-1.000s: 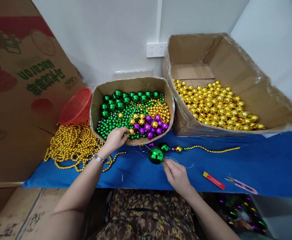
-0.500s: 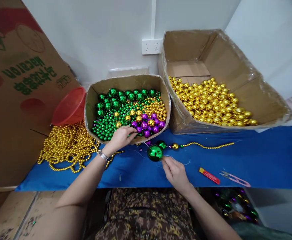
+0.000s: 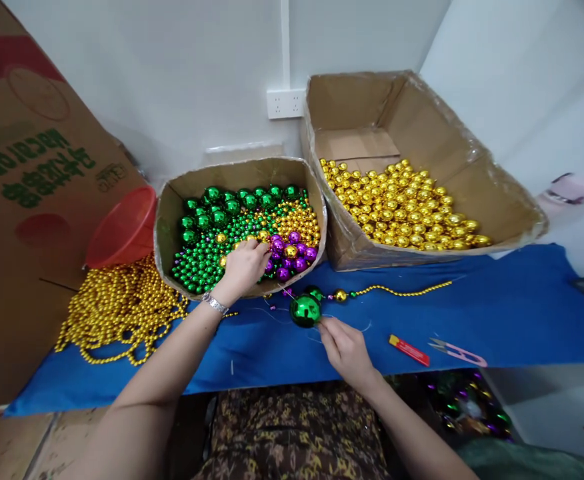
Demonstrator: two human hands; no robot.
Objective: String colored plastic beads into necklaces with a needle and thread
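Observation:
My left hand (image 3: 246, 268) reaches over the near rim of the smaller cardboard box (image 3: 239, 163), fingers bent together among gold and purple beads (image 3: 299, 264); whatever is at the fingertips is hidden. Just outside that box, my right hand (image 3: 346, 348) pinches the right side of a large shiny green bead (image 3: 305, 311). A thin, straight needle-like piece sticks out of this bead toward the upper left. Behind it lies another green bead (image 3: 315, 293), in line with a small gold bead (image 3: 341, 295) and a gold bead strand (image 3: 402, 291). Fine clear thread curls on the blue cloth.
A larger cardboard box (image 3: 452, 127) of gold beads (image 3: 397, 203) stands at the right. At the left are a heap of gold bead strands (image 3: 117, 307), a red plastic basin (image 3: 125, 230) and a tall carton (image 3: 27, 267). Pink-handled snips (image 3: 459, 352) and a red-yellow packet (image 3: 409, 351) lie on the blue cloth (image 3: 512, 300).
My left hand has moved deeper into the smaller box, up over the gold beads. The right hand stays at the large green bead. The whole view has shifted slightly.

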